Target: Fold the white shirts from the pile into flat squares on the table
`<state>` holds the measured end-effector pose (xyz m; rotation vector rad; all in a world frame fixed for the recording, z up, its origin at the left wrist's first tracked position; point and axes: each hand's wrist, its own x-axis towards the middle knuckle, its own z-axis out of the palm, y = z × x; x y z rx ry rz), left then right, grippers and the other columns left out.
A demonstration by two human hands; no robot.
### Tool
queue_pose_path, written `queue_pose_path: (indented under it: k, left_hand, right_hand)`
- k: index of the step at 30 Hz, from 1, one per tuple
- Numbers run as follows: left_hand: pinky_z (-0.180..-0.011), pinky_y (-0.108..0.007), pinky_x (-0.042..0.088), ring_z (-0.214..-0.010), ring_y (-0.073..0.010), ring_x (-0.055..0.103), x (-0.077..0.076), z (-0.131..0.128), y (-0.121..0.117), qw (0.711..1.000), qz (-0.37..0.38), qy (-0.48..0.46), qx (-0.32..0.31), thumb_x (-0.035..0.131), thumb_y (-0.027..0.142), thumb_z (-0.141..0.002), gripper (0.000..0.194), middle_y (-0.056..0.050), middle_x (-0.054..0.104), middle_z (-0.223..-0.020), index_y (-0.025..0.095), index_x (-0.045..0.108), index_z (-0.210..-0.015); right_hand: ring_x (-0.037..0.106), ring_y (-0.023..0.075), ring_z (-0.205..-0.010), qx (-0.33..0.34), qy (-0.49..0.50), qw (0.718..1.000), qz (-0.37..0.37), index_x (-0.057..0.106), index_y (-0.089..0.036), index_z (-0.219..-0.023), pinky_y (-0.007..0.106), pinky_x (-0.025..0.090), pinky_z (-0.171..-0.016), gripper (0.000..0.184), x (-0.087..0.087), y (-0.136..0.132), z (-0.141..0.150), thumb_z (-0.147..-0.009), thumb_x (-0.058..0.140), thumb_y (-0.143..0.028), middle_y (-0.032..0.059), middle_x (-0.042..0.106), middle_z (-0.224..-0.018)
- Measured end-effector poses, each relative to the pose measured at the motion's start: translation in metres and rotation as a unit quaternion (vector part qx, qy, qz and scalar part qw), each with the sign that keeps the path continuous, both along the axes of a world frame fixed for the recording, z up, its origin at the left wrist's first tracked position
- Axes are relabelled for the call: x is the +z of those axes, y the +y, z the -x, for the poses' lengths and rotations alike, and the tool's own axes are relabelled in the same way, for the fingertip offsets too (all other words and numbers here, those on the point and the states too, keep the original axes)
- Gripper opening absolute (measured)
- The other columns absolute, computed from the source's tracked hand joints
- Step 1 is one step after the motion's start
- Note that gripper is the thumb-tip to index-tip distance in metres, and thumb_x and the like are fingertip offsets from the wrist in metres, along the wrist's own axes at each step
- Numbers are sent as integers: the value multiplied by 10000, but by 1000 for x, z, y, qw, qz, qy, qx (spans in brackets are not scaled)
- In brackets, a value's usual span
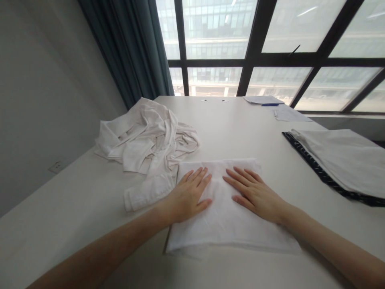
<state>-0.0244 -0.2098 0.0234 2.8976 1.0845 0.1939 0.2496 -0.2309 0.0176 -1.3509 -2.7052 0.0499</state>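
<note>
On the folded white cloth [222, 226], your left hand [188, 197] and right hand [258, 196] lie spread wide. That likely keeps it flat

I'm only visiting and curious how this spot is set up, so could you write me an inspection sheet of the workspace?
Surface: white table, pale and smooth-looking.
Job's things: folded white cloth lying flat under both hands; crumpled white garment heaped to its left.
Clutter: papers and a slim blue item, likely a pen, near the far edge; white fabric at right, over something black with white marks.
Grip: left hand and right hand bare, open, palms down on the folded cloth.
Cables: nothing seen.
Surroundings: grey wall with a socket, dark blue curtain, dark-framed window.
</note>
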Motion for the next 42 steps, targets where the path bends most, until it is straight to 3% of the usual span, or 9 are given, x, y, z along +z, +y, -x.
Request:
queue_pose_path:
  k: [4, 9, 13, 17, 20, 24, 30, 37, 42]
  left_hand:
    - [-1166, -525, 167, -1471, -300, 164, 4, 1, -3, 996, 57, 17, -60, 523, 570, -899, 744, -165, 205, -1586, 188, 299, -1496]
    - [-1151, -567, 147, -1475, -316, 117, 7, 4, 0, 994, 78, 35, -73, 507, 627, -887, 772, -173, 138, -1595, 273, 243, -1520]
    - [-1157, -554, 139, -1477, -310, 121, 6, 3, 1, 995, 74, 38, -61, 514, 628, -883, 805, -176, 133, -1595, 233, 233, -1525]
    - [-1154, -549, 155, -1473, -310, 150, 4, 2, 9, 997, 60, 26, -45, 509, 631, -883, 787, -161, 178, -1592, 239, 258, -1517]
    - [-1152, -541, 167, -1470, -306, 170, 2, 1, 15, 998, 49, 13, -29, 497, 616, -895, 749, -149, 210, -1588, 250, 276, -1509]
    - [-1151, -529, 177, -1465, -295, 196, 1, 1, 17, 999, 44, 6, -25, 476, 580, -919, 675, -120, 236, -1587, 282, 299, -1498]
    - [-1150, -536, 175, -1464, -302, 194, 3, 2, 15, 999, 42, 10, -28, 467, 565, -931, 669, -128, 227, -1588, 272, 285, -1504]
    - [-1166, -509, 153, -1470, -275, 182, 4, 4, 13, 997, 42, 17, -57, 468, 470, -948, 641, -139, 231, -1584, 209, 282, -1503]
    - [-1177, -489, 133, -1470, -258, 187, 7, 8, 12, 995, 48, 14, -90, 471, 440, -951, 619, -114, 231, -1587, 240, 279, -1505]
  right_hand:
    - [188, 287, -1459, 17, 10, 1000, 15, 269, -286, -1524, 548, 234, -1148, 657, 0, 0, -4, -952, 402, -580, 52, 242, -1581]
    - [208, 297, -1454, 39, 37, 998, 20, 340, -286, -1499, 565, 235, -1144, 652, 3, 1, -8, -928, 468, -574, 54, 323, -1557]
    - [357, 280, -1395, 43, 97, 994, 3, 517, -268, -1379, 536, 299, -1122, 470, 9, -2, -6, -944, 512, -445, 69, 508, -1443]
    - [519, 203, -1268, 71, 151, 986, 11, 616, -224, -1246, 399, 401, -1076, 316, 14, -10, 3, -980, 469, -312, 72, 635, -1299]
    - [471, 194, -1313, 91, 139, 985, 38, 575, -212, -1302, 377, 399, -1081, 350, 16, -15, 10, -1000, 426, -309, 65, 581, -1371]
    - [372, 223, -1387, 90, 101, 989, 60, 478, -250, -1401, 453, 335, -1124, 418, 15, -14, 11, -1004, 411, -362, 36, 498, -1455]
    - [370, 229, -1389, 50, 90, 992, 69, 332, -196, -1495, 472, 301, -1138, 555, 12, -11, 9, -996, 404, -426, 89, 441, -1493]
    - [339, 231, -1409, 26, 74, 995, 53, 308, -264, -1510, 490, 263, -1154, 579, 9, -9, 4, -982, 398, -484, 64, 371, -1534]
    - [282, 231, -1434, -27, 52, 998, 22, 325, -303, -1500, 497, 246, -1153, 554, 2, 1, -10, -984, 373, -498, 28, 341, -1550]
